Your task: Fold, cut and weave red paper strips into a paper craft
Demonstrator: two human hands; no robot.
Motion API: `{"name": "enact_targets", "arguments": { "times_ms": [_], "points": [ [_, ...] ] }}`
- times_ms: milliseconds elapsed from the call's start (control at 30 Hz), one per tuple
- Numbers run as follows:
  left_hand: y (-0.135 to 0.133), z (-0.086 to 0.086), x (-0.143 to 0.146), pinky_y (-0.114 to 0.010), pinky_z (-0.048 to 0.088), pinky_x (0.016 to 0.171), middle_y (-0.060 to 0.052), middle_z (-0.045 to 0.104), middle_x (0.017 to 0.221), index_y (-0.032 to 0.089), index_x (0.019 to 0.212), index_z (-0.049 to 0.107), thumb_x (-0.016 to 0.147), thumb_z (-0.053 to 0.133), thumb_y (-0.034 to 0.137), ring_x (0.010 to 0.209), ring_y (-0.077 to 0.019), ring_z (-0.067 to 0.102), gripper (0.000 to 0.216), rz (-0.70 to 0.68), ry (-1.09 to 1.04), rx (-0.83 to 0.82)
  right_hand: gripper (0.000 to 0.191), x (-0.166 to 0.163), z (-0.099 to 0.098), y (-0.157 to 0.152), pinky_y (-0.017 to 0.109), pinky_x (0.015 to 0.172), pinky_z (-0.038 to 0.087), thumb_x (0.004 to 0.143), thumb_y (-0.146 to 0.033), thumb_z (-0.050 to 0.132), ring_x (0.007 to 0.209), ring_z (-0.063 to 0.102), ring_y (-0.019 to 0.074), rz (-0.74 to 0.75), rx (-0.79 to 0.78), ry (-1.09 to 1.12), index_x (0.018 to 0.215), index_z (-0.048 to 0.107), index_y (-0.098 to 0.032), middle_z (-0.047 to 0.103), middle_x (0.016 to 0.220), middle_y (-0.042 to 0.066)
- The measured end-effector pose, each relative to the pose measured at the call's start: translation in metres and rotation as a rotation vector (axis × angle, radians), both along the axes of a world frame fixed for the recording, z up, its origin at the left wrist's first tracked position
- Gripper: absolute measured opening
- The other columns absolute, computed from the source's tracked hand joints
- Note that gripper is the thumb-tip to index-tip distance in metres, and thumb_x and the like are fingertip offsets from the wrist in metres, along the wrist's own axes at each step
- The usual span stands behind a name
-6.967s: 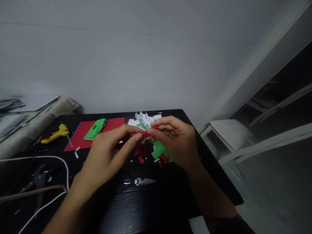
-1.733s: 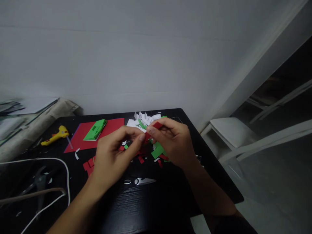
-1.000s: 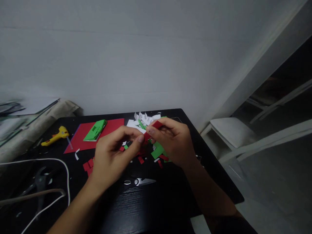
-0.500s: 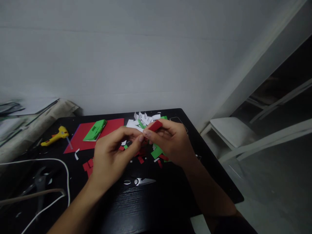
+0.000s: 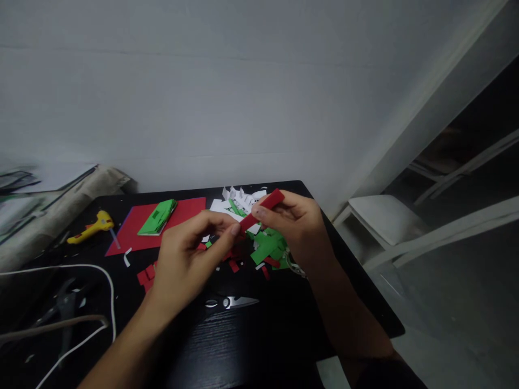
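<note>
A narrow red paper strip (image 5: 248,221) slants between my two hands above the black table. My left hand (image 5: 190,251) pinches its lower left end between thumb and forefinger. Further up the strip, my right hand (image 5: 298,224) grips it with thumb and fingers, and the upper end sticks out past them. Beneath and behind the hands lies a heap of green paper scraps (image 5: 270,246), white scraps (image 5: 243,200) and red bits (image 5: 234,265). More red paper pieces (image 5: 146,275) lie beside my left wrist.
Scissors (image 5: 241,302) lie in front of the hands. At left, a yellow glue gun (image 5: 92,228) sits near a red sheet (image 5: 192,205) bearing a folded green paper stack (image 5: 159,217). A white cable (image 5: 111,286) curves across the left side. A white stool (image 5: 387,219) stands right.
My right hand has slid up and to the right along the strip, away from my left hand, baring more red paper between them. My left hand has hardly moved.
</note>
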State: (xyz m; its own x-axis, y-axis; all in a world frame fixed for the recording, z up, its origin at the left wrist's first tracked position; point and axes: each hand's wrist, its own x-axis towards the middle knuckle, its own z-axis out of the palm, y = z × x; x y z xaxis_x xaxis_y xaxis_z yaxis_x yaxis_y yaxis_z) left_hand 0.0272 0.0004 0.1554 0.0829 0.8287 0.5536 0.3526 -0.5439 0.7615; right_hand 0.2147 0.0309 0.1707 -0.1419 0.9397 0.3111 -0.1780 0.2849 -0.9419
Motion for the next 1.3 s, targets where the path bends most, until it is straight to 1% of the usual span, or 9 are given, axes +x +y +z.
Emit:
{"name": "enact_targets", "arguments": {
  "times_ms": [133, 200, 333, 400, 600, 700, 833, 967, 1300],
  "points": [
    [0.000, -0.001, 0.000, -0.018, 0.055, 0.062, 0.004, 0.073, 0.081, 0.025, 0.096, 0.075, 0.094, 0.073, 0.022, 0.068, -0.0081, 0.067, 0.005, -0.019, -0.026, -0.033, 0.020, 0.001, -0.003, 0.004, 0.028, 0.065, 0.059, 0.082, -0.039, 0.083, 0.067, 0.066, 0.0141, -0.083, 0.011, 0.027, 0.084, 0.075, -0.021, 0.070, 0.073, 0.000],
    [0.001, 0.000, 0.000, -0.018, 0.055, 0.063, 0.004, 0.073, 0.080, 0.026, 0.096, 0.075, 0.094, 0.073, 0.021, 0.068, -0.0076, 0.067, 0.006, -0.009, -0.029, -0.034, 0.021, -0.001, -0.004, 0.004, 0.028, 0.065, 0.059, 0.082, -0.039, 0.083, 0.068, 0.066, 0.0142, -0.090, 0.009, 0.039, 0.084, 0.074, -0.020, 0.070, 0.074, 0.001],
    [0.001, 0.001, 0.001, -0.018, 0.056, 0.064, 0.004, 0.072, 0.079, 0.025, 0.093, 0.075, 0.094, 0.074, 0.021, 0.069, -0.0082, 0.067, 0.005, 0.013, -0.038, -0.026, 0.021, -0.005, -0.005, 0.004, 0.029, 0.068, 0.060, 0.072, -0.031, 0.090, 0.070, 0.067, 0.0140, 0.039, -0.030, 0.051, 0.083, 0.075, -0.020, 0.073, 0.078, 0.001],
    [0.001, 0.002, 0.001, -0.018, 0.056, 0.062, 0.004, 0.073, 0.079, 0.025, 0.093, 0.075, 0.094, 0.074, 0.023, 0.069, -0.0088, 0.068, 0.003, 0.004, -0.058, -0.041, 0.020, -0.006, -0.004, 0.004, 0.029, 0.069, 0.061, 0.072, -0.028, 0.090, 0.070, 0.068, 0.0140, 0.081, -0.033, 0.037, 0.082, 0.076, -0.021, 0.074, 0.078, 0.000],
    [0.004, 0.006, -0.001, -0.019, 0.057, 0.060, 0.000, 0.076, 0.081, 0.024, 0.097, 0.078, 0.097, 0.070, 0.033, 0.070, -0.0121, 0.072, 0.012, -0.099, -0.113, -0.179, 0.017, -0.005, -0.002, 0.004, 0.030, 0.064, 0.059, 0.074, -0.026, 0.090, 0.062, 0.066, 0.0135, 0.042, -0.062, 0.022, 0.083, 0.077, -0.020, 0.069, 0.066, -0.003],
    [0.004, 0.007, -0.002, -0.018, 0.058, 0.059, 0.001, 0.077, 0.077, 0.025, 0.097, 0.078, 0.096, 0.071, 0.033, 0.066, -0.0111, 0.072, 0.011, -0.147, -0.187, -0.253, 0.019, -0.006, -0.001, 0.004, 0.030, 0.066, 0.062, 0.072, -0.027, 0.091, 0.061, 0.067, 0.0133, 0.053, -0.074, 0.076, 0.084, 0.078, -0.019, 0.071, 0.066, -0.002],
    [0.002, 0.008, 0.000, -0.013, 0.057, 0.058, 0.003, 0.076, 0.075, 0.025, 0.093, 0.078, 0.094, 0.074, 0.030, 0.062, -0.0077, 0.071, 0.006, -0.137, -0.255, -0.325, 0.023, -0.009, -0.001, 0.004, 0.030, 0.067, 0.064, 0.068, -0.029, 0.094, 0.061, 0.069, 0.0133, 0.025, -0.092, 0.122, 0.084, 0.079, -0.019, 0.074, 0.069, -0.001],
    [0.001, 0.010, 0.001, -0.010, 0.053, 0.055, 0.004, 0.074, 0.070, 0.025, 0.089, 0.078, 0.092, 0.076, 0.025, 0.059, -0.0055, 0.069, 0.004, -0.123, -0.255, -0.317, 0.025, -0.009, -0.001, 0.004, 0.030, 0.065, 0.064, 0.066, -0.028, 0.095, 0.060, 0.071, 0.0145, -0.025, -0.081, 0.104, 0.084, 0.080, -0.020, 0.074, 0.066, -0.002],
    [0.002, 0.009, 0.002, -0.012, 0.051, 0.051, 0.003, 0.074, 0.069, 0.024, 0.087, 0.079, 0.090, 0.077, 0.023, 0.057, -0.0072, 0.068, 0.004, -0.077, -0.230, -0.279, 0.018, -0.009, -0.003, 0.004, 0.029, 0.065, 0.066, 0.073, -0.030, 0.090, 0.061, 0.074, 0.0157, -0.048, -0.038, 0.045, 0.081, 0.078, -0.020, 0.075, 0.065, -0.001]
  ]
}}
